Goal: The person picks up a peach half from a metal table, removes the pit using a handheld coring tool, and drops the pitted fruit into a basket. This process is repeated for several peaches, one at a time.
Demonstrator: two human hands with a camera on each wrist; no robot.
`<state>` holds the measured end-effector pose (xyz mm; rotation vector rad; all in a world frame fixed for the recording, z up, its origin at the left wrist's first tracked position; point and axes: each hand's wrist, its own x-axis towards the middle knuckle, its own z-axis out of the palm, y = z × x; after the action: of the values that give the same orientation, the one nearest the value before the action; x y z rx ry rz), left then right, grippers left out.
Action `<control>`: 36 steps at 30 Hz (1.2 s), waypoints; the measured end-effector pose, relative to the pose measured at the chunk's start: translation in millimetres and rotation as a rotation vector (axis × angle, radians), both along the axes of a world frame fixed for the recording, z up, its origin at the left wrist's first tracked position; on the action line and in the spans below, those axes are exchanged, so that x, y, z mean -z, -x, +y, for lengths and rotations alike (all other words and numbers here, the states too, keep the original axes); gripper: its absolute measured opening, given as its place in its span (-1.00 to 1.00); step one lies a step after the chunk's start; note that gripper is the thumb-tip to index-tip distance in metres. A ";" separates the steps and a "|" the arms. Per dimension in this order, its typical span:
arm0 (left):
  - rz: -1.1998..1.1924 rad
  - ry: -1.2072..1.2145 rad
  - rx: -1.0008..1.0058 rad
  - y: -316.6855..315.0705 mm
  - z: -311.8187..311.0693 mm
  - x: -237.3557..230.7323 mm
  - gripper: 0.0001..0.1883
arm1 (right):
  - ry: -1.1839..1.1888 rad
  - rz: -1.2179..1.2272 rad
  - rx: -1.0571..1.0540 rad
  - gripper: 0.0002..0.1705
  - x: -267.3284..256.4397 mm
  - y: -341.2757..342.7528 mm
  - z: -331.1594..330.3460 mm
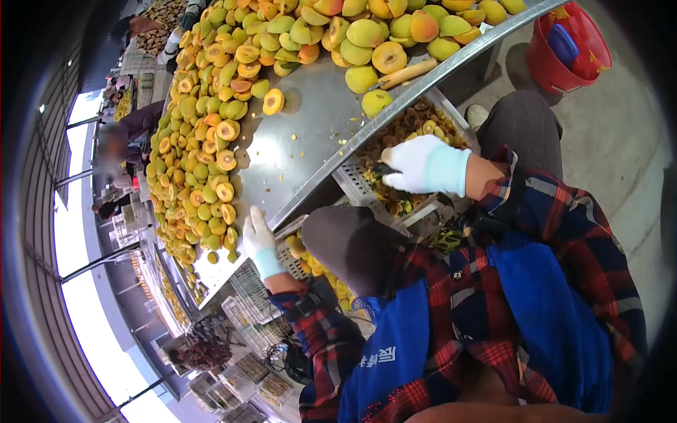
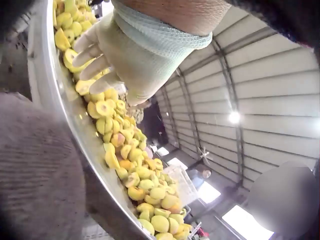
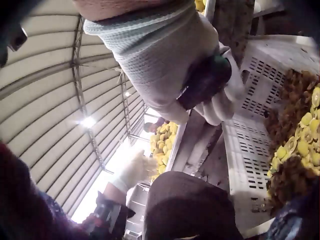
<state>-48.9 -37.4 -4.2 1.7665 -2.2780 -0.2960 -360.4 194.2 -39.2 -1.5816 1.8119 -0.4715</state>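
Note:
My right hand, in a white glove with a pale cuff, grips a dark, rounded object with a bit of green on it; its exact kind cannot be told. It hovers over a white perforated crate of brown and yellow fruit pieces below the table edge. My left hand, also gloved, is over the near edge of the metal table, fingers extended and holding nothing. Beyond it spreads a heap of cut yellow-green fruit halves. In the left wrist view the fingers overlap the nearest halves.
A wooden-handled tool lies among fruit at the table's raised metal rim. On the floor at the far right stands a red bucket with a blue item inside. Crates sit below the table at left, near my knee. Other people are in the background.

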 end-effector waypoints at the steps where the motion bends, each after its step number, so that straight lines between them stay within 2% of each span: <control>1: 0.000 -0.073 -0.010 22.3 -5.4 -6.7 -0.51 | -0.003 0.000 0.009 -0.53 -0.6 -1.3 -0.9; 3: 0.103 0.059 0.254 67.9 -33.1 0.3 -0.46 | 0.036 -0.040 -0.043 -0.52 -0.1 -1.2 -1.5; 5: 0.198 0.179 0.380 103.5 -96.7 39.2 -0.44 | 0.076 -0.061 -0.077 -0.51 -4.2 -0.8 -2.1; 7: 0.103 0.012 0.190 150.4 -137.5 55.4 -0.28 | 0.096 -0.075 -0.084 -0.49 -7.3 -2.4 -3.1; 8: 0.237 -0.095 0.164 170.0 -148.3 61.0 -0.25 | 0.133 -0.120 -0.055 -0.49 -5.5 -2.8 -2.2; 10: 0.241 -0.262 0.018 206.3 -137.6 52.4 -0.19 | 0.141 -0.121 -0.010 -0.54 -9.7 -2.4 -2.0; 11: 0.332 -0.340 0.019 213.2 -139.5 59.9 -0.18 | 0.138 -0.118 0.001 -0.54 -7.9 -2.4 -1.4; 12: 0.349 -0.510 0.100 216.4 -146.1 64.6 -0.23 | 0.248 -0.178 0.051 -0.56 -4.1 -4.2 -0.7; 13: 0.364 -0.430 0.140 218.8 -156.3 82.1 -0.32 | 0.361 -0.239 0.101 -0.58 -1.8 -5.3 0.1; 14: 0.382 -0.347 0.177 217.9 -170.1 104.1 -0.40 | 0.360 -0.240 0.108 -0.58 -2.1 -4.4 -1.0; 15: 0.378 -0.349 0.180 218.8 -163.7 105.2 -0.40 | 0.349 -0.263 0.120 -0.59 -3.2 -3.6 -3.5; 17: 0.633 -0.184 0.419 219.8 -132.5 103.9 -0.47 | 0.272 -0.285 0.142 -0.60 -11.0 -0.5 -8.5; 18: 0.631 -0.181 0.414 220.8 -105.4 87.5 -0.47 | 0.273 -0.287 0.138 -0.60 -12.3 1.3 -9.8; 20: 0.814 -0.457 0.238 219.0 -40.5 37.7 -0.49 | 0.284 -0.249 0.215 -0.59 -13.8 2.8 -12.2; 21: 0.905 -0.562 0.294 209.1 -24.9 30.1 -0.52 | 0.315 -0.242 0.234 -0.57 -17.0 3.2 -12.4; 22: 0.904 -0.559 0.282 200.4 -11.7 25.3 -0.52 | 0.353 -0.223 0.257 -0.56 -14.3 2.1 -14.6; 25: 1.441 -1.119 0.226 175.3 17.3 23.3 -0.47 | 0.458 -0.224 0.304 -0.54 -11.2 -1.9 -17.7; 26: 1.443 -1.115 0.212 170.9 29.0 22.8 -0.47 | 0.426 -0.203 0.289 -0.54 -15.4 -2.9 -17.7; 28: 1.580 -1.189 0.325 166.9 52.5 20.4 -0.42 | 0.421 -0.188 0.274 -0.48 -17.1 -6.4 -19.0; 30: 1.613 -1.169 0.290 168.8 66.0 24.7 -0.40 | 0.390 -0.190 0.263 -0.47 -15.8 -9.5 -20.8; 32: 1.322 -0.666 0.400 176.4 84.6 23.3 -0.44 | 0.366 -0.190 0.258 -0.47 -15.1 -11.4 -20.3; 33: 1.323 -0.665 0.398 178.8 95.0 18.5 -0.44 | 0.368 -0.186 0.258 -0.47 -15.3 -12.0 -19.9; 35: 0.781 -0.206 0.607 180.0 112.1 7.3 -0.42 | 0.371 -0.184 0.257 -0.46 -14.3 -12.8 -20.7; 36: 0.780 -0.206 0.607 180.3 111.9 9.5 -0.42 | 0.356 -0.167 0.240 -0.46 -12.6 -12.6 -21.5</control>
<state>-229.1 74.5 -13.7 0.7317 -2.1233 -1.1296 -347.8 172.8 -26.6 -1.4994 1.8698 -1.0554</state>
